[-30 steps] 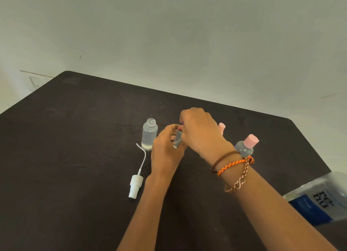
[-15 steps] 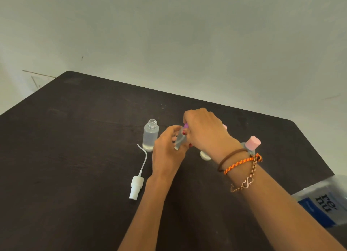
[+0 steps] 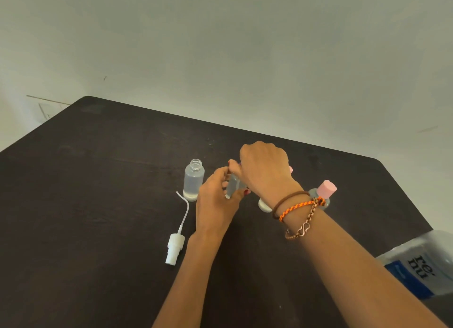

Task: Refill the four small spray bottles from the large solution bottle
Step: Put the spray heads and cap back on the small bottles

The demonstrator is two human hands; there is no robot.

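The left hand (image 3: 215, 205) is gripping a small bottle (image 3: 232, 187) above the table (image 3: 98, 205); the right hand (image 3: 264, 170) is apparently twisting its cap. Keep the bottle upright, turning steadily.

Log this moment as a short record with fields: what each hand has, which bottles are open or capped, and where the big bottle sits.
left hand: grips small bottle body
right hand: curled over that bottle's top
open bottle: upright, uncapped, little liquid at the bottom
spray pump: lying on table, tube toward open bottle
pink-capped bottle: behind right wrist
large solution bottle: at right frame edge
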